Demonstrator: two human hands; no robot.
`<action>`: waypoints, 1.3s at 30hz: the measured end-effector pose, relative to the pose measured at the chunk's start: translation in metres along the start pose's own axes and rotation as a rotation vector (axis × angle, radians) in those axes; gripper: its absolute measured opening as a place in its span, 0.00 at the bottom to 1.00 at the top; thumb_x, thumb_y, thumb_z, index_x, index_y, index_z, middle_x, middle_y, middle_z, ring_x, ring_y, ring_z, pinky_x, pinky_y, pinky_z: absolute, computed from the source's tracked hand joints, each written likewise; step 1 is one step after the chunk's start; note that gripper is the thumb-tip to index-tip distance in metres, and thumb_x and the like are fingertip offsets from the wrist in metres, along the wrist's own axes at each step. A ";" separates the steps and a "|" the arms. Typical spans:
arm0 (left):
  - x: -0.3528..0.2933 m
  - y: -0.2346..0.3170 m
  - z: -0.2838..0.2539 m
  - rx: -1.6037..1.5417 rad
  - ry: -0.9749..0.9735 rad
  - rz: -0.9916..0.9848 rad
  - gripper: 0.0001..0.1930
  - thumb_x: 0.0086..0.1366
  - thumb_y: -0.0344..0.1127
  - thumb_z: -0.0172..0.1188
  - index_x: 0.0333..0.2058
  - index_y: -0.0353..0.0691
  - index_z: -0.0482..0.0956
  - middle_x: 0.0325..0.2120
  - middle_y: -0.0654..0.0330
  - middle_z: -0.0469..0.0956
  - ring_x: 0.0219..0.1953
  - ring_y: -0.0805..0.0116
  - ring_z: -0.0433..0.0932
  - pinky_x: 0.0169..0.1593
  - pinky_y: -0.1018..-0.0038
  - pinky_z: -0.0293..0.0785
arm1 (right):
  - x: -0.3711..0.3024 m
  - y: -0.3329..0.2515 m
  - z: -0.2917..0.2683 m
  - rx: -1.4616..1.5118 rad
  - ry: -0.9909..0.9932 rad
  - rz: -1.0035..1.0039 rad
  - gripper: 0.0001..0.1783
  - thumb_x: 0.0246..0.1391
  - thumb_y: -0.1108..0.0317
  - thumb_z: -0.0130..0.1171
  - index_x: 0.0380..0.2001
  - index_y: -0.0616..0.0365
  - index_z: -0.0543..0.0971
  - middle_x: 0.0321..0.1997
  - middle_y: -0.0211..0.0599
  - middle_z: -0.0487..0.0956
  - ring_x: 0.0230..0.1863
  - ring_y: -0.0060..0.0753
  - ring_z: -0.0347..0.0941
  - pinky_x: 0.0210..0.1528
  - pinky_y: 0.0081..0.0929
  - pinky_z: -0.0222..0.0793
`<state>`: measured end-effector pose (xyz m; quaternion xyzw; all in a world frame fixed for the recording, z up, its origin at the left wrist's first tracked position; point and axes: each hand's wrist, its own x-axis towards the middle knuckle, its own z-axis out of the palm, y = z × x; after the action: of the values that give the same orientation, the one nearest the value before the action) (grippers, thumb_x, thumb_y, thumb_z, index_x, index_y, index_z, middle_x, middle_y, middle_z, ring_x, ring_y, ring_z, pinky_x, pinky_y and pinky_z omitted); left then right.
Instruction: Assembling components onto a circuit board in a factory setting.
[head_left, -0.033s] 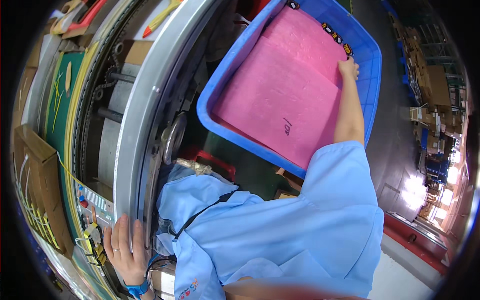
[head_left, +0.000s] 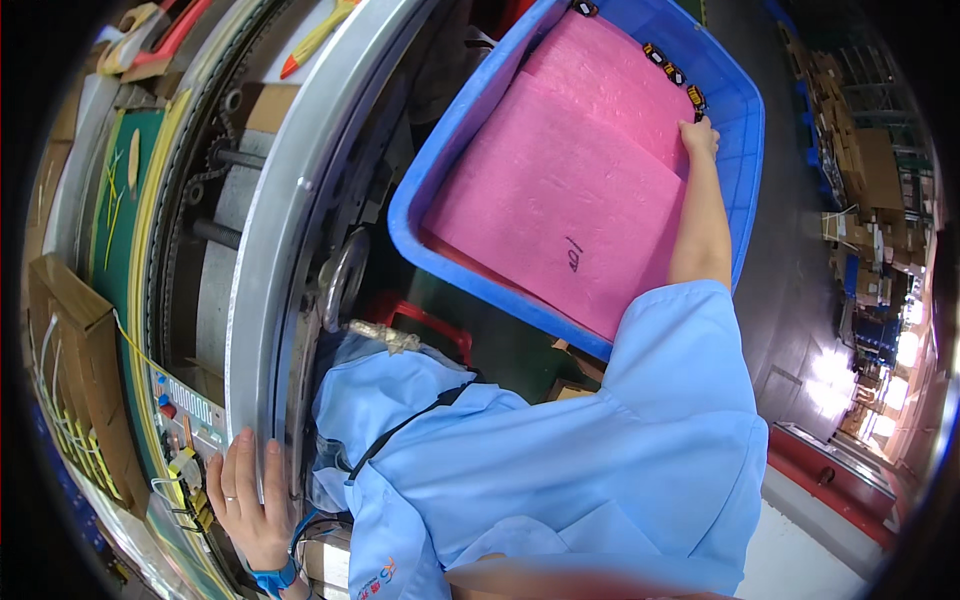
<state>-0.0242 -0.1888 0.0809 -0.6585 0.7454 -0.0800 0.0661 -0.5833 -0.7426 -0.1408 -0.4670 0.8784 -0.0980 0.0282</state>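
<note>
The nearest black-and-yellow part (head_left: 697, 97) was seen inside the blue bin (head_left: 738, 140), just beyond the curled right hand (head_left: 702, 137); whether it was gripped could not be told. The left hand (head_left: 250, 505), opened flat, was rested on the metal rail (head_left: 262, 270), well apart

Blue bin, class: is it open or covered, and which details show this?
Open: no lid covers the blue bin; pink sheeting shows inside, and the right hand reaches in near small black-and-yellow parts.
</note>
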 end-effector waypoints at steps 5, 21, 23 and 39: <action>0.021 0.006 0.000 -0.003 -0.073 0.011 0.18 0.59 0.27 0.61 0.50 0.42 0.75 0.54 0.51 0.72 0.52 0.55 0.74 0.54 0.55 0.70 | 0.031 0.026 0.034 0.115 -0.028 -0.045 0.35 0.49 0.52 0.57 0.61 0.47 0.67 0.61 0.57 0.62 0.59 0.58 0.65 0.61 0.44 0.62; 0.037 0.019 0.001 -0.029 -0.100 -0.008 0.24 0.53 0.18 0.57 0.50 0.42 0.73 0.55 0.50 0.70 0.53 0.48 0.71 0.55 0.55 0.69 | 0.025 0.025 0.008 -0.698 0.170 -0.698 0.08 0.59 0.68 0.44 0.39 0.52 0.73 0.40 0.33 0.80 0.42 0.39 0.80 0.41 0.41 0.76; 0.042 0.020 0.003 -0.043 -0.101 -0.015 0.24 0.53 0.18 0.57 0.50 0.41 0.73 0.55 0.50 0.70 0.53 0.48 0.71 0.55 0.55 0.69 | 0.035 0.044 0.017 -0.713 0.312 -0.817 0.05 0.58 0.67 0.46 0.36 0.50 0.72 0.36 0.30 0.79 0.37 0.35 0.80 0.37 0.39 0.76; 0.041 0.021 0.003 -0.046 -0.032 -0.047 0.18 0.54 0.24 0.57 0.45 0.37 0.77 0.51 0.50 0.73 0.51 0.52 0.74 0.53 0.56 0.70 | 0.012 -0.030 -0.038 0.151 0.180 -0.240 0.35 0.41 0.48 0.65 0.50 0.58 0.73 0.48 0.48 0.79 0.47 0.48 0.77 0.49 0.41 0.70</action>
<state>-0.0489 -0.2268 0.0742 -0.6783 0.7303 -0.0538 0.0611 -0.5712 -0.7637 -0.0971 -0.5544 0.8054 -0.2078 -0.0276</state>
